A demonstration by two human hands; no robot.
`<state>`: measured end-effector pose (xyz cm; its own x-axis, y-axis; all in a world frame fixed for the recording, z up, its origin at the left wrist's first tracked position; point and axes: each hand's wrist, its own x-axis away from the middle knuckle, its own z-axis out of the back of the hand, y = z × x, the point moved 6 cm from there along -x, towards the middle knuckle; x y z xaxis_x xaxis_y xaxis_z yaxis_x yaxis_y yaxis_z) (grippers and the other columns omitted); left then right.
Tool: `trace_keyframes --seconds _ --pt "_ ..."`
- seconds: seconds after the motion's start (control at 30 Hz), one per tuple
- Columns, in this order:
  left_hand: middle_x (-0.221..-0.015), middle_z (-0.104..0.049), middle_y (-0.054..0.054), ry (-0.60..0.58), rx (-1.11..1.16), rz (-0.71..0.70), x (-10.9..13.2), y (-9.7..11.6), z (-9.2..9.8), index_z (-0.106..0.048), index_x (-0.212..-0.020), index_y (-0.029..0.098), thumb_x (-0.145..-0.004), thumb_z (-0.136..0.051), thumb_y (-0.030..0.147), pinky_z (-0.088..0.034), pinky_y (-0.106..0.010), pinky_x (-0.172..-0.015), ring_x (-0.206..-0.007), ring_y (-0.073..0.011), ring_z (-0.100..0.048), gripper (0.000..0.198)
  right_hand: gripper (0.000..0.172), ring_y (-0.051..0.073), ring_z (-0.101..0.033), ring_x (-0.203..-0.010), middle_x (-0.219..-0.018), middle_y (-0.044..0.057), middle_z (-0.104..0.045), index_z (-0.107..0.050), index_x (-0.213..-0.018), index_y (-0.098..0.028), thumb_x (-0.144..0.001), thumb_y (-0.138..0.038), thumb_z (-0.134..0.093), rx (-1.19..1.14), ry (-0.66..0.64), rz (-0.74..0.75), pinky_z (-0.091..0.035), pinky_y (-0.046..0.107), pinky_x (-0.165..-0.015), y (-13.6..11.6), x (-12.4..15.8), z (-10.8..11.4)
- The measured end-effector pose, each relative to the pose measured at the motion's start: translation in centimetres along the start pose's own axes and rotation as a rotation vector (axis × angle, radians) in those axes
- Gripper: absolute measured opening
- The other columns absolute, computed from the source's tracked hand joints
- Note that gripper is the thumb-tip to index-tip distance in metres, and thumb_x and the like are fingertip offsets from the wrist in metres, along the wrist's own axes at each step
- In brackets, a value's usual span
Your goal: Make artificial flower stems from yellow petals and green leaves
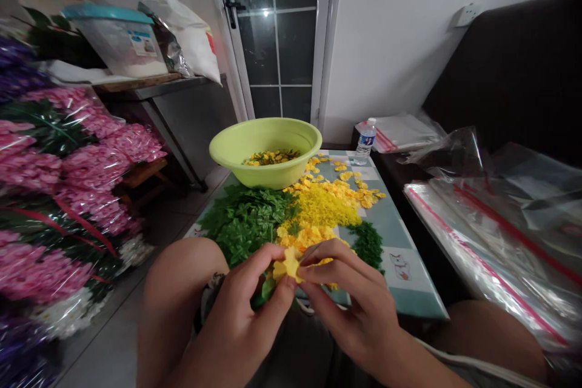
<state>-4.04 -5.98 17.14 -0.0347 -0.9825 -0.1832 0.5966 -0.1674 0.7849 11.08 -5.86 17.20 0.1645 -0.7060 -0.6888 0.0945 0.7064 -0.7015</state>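
My left hand (245, 309) and my right hand (350, 297) meet just above my lap, both pinched on a small yellow artificial flower (289, 265) with a green piece under it. Right behind them a small table (409, 273) carries a pile of green leaf parts (245, 218), a heap of yellow stamen parts (325, 206), yellow petals (354, 191) and a smaller green pile (369, 242). A light green bowl (266, 151) at the table's far end holds assembled yellow and green pieces.
Wrapped bundles of pink artificial flowers (68, 176) fill the left side. A water bottle (365, 140) stands at the table's far right corner. Clear zip bags (491, 236) lie stacked on the right. A glass door (277, 36) is behind, a plastic bin (118, 39) on a counter.
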Motion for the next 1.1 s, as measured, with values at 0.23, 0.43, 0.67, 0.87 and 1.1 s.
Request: trace_keyframes --seconds 0.23,0.43,0.67,0.87,1.1 --pt "-0.112 -0.062 0.001 -0.12 0.171 0.146 0.7 0.9 -0.6 -0.053 -0.107 0.032 -0.085 -0.051 0.035 -0.052 -0.016 -0.057 -0.095 -0.0172 -0.063 0.022 0.009 0.01 -0.053 -0.082 -0.086 -0.001 -0.056 -0.066 -0.089 -0.026 -0.082 -0.021 -0.067 -0.696 0.035 -0.468 -0.045 0.022 -0.073 2.7 0.5 -0.6" --pt "-0.115 -0.058 0.0 -0.215 0.169 0.14 1.0 1.0 -1.0 -0.048 -0.112 0.033 -0.088 -0.049 0.035 -0.052 -0.018 -0.07 -0.102 -0.0165 -0.058 0.024 0.012 0.01 -0.054 -0.078 -0.082 0.0 -0.06 -0.073 -0.081 -0.025 -0.077 -0.014 -0.071 -0.785 -0.002 -0.472 -0.044 0.023 -0.07 3.3 0.3 -1.7" --pt "-0.117 -0.054 0.005 -0.289 0.074 -0.201 0.5 2.3 -1.0 -0.04 -0.118 0.044 -0.085 -0.059 0.026 -0.048 -0.023 -0.091 -0.11 -0.0158 -0.054 0.042 0.016 0.011 -0.058 -0.082 -0.086 -0.001 -0.062 -0.072 -0.081 -0.026 -0.072 -0.012 -0.074 -0.9 -0.071 -0.565 -0.046 0.025 -0.076 3.6 1.1 -3.3" --pt "-0.106 -0.058 0.009 -0.187 0.047 -0.267 0.6 2.2 -0.3 -0.046 -0.111 0.045 -0.092 -0.048 0.022 -0.046 -0.019 -0.09 -0.101 -0.0109 -0.057 0.029 0.027 0.01 -0.055 -0.071 -0.083 -0.002 -0.059 -0.065 -0.097 -0.026 -0.071 -0.02 -0.072 -1.02 -0.169 -0.724 -0.045 0.024 -0.071 3.5 1.4 -3.0" --pt "-0.094 -0.063 0.005 -0.149 0.024 -0.275 0.3 2.5 -0.2 -0.054 -0.093 0.032 -0.089 -0.047 0.017 -0.048 -0.02 -0.085 -0.094 -0.0136 -0.06 0.017 0.02 0.011 -0.055 -0.072 -0.078 -0.002 -0.059 -0.066 -0.09 -0.026 -0.072 -0.024 -0.074 -1.0 -0.06 -0.707 -0.045 0.022 -0.066 3.4 1.2 -2.2"
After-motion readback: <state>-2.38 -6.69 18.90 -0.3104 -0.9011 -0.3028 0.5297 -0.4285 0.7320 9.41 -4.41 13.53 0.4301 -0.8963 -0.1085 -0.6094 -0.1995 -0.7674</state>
